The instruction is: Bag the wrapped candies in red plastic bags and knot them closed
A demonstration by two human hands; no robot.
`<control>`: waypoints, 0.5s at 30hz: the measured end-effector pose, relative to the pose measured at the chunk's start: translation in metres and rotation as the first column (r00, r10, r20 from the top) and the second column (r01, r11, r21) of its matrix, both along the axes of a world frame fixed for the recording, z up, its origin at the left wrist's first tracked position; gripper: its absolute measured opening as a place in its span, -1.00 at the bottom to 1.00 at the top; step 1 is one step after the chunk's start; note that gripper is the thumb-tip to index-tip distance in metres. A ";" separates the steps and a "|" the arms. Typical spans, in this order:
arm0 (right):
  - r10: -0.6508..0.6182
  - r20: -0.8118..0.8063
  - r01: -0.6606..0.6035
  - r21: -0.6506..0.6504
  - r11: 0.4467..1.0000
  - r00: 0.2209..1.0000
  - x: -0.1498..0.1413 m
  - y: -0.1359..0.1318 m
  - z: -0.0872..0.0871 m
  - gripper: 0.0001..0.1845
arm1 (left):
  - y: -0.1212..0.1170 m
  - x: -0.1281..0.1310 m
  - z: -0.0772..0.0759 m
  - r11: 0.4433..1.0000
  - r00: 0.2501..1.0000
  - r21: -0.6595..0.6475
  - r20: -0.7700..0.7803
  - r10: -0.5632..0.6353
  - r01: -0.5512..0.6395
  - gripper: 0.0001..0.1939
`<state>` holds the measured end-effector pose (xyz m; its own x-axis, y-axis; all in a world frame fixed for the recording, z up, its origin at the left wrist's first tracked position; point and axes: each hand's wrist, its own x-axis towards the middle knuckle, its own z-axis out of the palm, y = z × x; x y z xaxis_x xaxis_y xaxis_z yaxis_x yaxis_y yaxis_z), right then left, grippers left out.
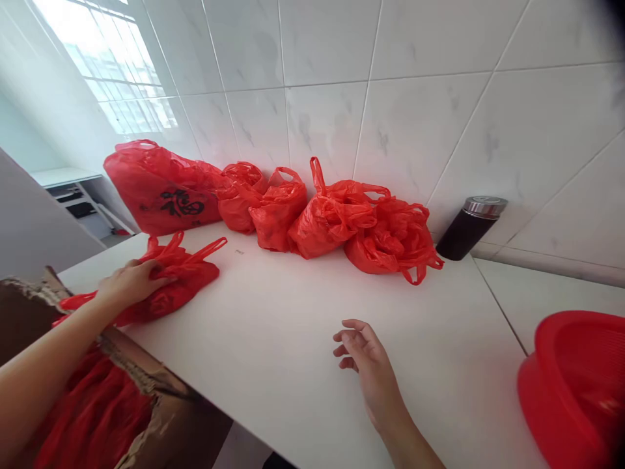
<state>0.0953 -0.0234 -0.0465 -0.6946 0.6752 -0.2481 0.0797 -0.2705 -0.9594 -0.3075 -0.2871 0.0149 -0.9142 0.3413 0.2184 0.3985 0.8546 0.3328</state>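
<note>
White tabletop against a marbled tile wall, daylight glare upper left. Head view only.

Back of table: big printed bag at far left, then four smaller knotted-looking red bags running right, neighbours touching or nearly. Parked along the wall, probably so they prop each other and leave the front edge workable. Contents hidden by the plastic. Dark bottle, silver cap, tilted in view beside the last one; lean is likely lens distortion.

Left hand: thumb and fingers closed over bunched plastic of the loose red bag, front left of table. Grip looks like a handful from above, presumably because thin film gives no firm edge. How hard it's squeezed, can't tell. Bag's handles flop up and toward the wall; its near side sits by the rim of the torn cardboard box, forearm crossing over. Box hugs the table's near edge, likely for a short reach; more red plastic inside.

Right hand: over mid-table, fingers apart, loosely curled, holding nothing. Red basin at right edge, cut off by frame, out of the way.
</note>
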 end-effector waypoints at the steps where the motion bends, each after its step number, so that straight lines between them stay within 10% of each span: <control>1: 0.006 -0.003 -0.006 0.009 1.000 1.000 -0.002 -0.001 0.000 -0.64 | 0.008 0.007 0.005 0.998 1.000 -0.057 -0.003 0.005 -0.005 -0.34; 6: 0.041 -0.047 -0.039 0.055 0.998 0.998 -0.002 -0.004 0.011 -0.76 | 0.098 0.076 0.030 0.916 0.921 -0.157 -0.064 -0.383 0.370 -0.44; 11: 0.064 -0.036 -0.049 0.307 0.950 0.997 0.043 -0.017 0.035 -0.83 | 0.224 0.185 0.039 0.509 0.500 -0.019 -0.158 -0.852 0.861 -0.67; 15: -0.220 0.106 0.157 0.420 0.894 0.970 0.124 -0.030 0.023 -0.82 | 0.320 0.241 0.032 0.386 0.373 -0.011 -0.233 -0.898 0.922 -0.71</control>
<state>0.2192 -0.0536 -0.0237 -0.5213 0.8533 -0.0138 0.2146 0.1154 -0.9699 -0.0666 0.0325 0.0469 -0.0047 0.9068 0.4214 0.9701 -0.0981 0.2218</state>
